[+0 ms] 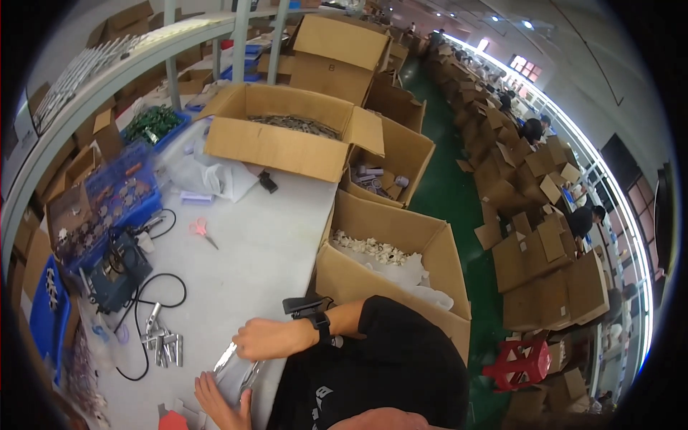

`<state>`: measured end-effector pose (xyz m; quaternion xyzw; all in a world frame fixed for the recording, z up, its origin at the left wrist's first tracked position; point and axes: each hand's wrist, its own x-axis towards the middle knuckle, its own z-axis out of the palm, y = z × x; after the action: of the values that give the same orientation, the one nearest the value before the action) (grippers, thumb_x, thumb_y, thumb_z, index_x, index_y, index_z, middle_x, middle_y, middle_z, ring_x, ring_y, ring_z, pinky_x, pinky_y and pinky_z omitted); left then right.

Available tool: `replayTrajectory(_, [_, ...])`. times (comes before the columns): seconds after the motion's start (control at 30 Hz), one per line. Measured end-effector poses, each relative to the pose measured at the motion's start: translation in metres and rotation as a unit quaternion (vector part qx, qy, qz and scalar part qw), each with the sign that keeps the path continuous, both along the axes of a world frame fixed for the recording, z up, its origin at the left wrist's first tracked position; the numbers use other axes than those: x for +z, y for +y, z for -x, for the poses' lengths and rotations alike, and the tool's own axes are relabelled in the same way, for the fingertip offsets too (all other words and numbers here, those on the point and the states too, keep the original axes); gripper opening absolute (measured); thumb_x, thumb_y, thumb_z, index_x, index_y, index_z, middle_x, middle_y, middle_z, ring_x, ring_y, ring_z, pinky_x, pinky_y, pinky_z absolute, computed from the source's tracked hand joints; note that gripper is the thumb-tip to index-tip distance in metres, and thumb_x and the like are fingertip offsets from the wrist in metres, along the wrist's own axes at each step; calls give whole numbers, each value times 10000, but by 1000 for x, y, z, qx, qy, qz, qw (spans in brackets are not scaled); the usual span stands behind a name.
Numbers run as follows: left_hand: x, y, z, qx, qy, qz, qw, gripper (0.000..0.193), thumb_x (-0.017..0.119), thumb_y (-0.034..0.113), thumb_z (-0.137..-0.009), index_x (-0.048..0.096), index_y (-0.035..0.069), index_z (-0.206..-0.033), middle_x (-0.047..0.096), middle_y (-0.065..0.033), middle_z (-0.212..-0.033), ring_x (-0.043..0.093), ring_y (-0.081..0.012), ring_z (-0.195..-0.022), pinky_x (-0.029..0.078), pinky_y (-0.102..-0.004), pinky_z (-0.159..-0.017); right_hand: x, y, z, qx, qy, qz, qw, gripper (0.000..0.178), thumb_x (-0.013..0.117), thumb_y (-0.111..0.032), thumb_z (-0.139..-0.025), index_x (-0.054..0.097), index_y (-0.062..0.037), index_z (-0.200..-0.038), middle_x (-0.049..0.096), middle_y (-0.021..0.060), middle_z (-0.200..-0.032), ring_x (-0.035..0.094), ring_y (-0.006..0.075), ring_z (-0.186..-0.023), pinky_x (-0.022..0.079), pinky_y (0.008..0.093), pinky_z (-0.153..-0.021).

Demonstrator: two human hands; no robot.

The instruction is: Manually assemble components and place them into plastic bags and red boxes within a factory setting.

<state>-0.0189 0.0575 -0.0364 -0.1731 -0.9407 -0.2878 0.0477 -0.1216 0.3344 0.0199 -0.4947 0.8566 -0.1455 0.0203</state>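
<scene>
Near the table's lower edge, both my hands are at a pale, see-through piece with shiny silver edges [235,374], perhaps a plastic bag; its exact kind I cannot make out. My right hand [264,339] is closed at its upper end, knuckles up. My left hand [221,403] spans its lower end, fingers along one side and thumb on the other. Left of my hands lie several short silver metal tubes [166,347] in a loose pile. A red thing [172,418] lies beside my left hand at the lower rim.
Pink-handled scissors [203,231] lie farther up the white table [251,251]. A dark blue device [118,272] with a looping black cable stands left, near blue bins [136,204] of small parts. Open cardboard boxes [394,222] line the right side. A red stool [522,363] stands on the green floor.
</scene>
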Motion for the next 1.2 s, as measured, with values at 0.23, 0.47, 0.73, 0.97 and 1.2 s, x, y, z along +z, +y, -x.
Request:
replayTrajectory(0.23, [-14,-8,9,-19,10,-62,998,1059,851,150,-685,279,-44,-1556,432,-276,-1461,382,-459,-1359,268,-536,-1160,-12,-6,-2,41,54,87,994,123,654,-148,-797,596,-41,-782,571,81,-872,590,265,-841,486,373,-661])
replayTrajectory(0.47, [3,2,9,29,-50,-97,994,1063,865,172,-672,307,-24,-1555,491,-252,-1384,433,-429,-1291,303,-522,-1133,-6,-9,-11,10,49,164,985,121,628,-118,-807,561,-27,-849,543,100,-928,561,250,-880,463,366,-656])
replayTrajectory(0.73, [-7,-1,10,24,-23,-79,996,1051,868,165,-700,298,-14,-1565,492,-246,-1394,435,-416,-1299,314,-504,-1128,-2,-34,-32,-28,118,186,975,131,631,-109,-774,581,-27,-864,533,86,-916,543,240,-878,413,353,-760])
replayTrajectory(0.97, [-38,-24,23,-27,48,-50,997,883,860,156,-740,403,-14,-1477,496,-206,-1401,467,-375,-1286,368,-457,-1094,-19,-82,-41,-61,229,317,919,162,655,-188,-729,593,-53,-793,527,70,-834,535,223,-865,394,350,-800])
replayTrajectory(1.2, [-79,-55,30,-8,-16,-197,980,761,844,158,-776,467,-1,-1418,486,-172,-1417,496,-331,-1272,434,-438,-1015,-25,-107,-47,-30,206,360,909,199,680,-211,-739,595,-52,-821,528,71,-851,536,240,-869,399,374,-799])
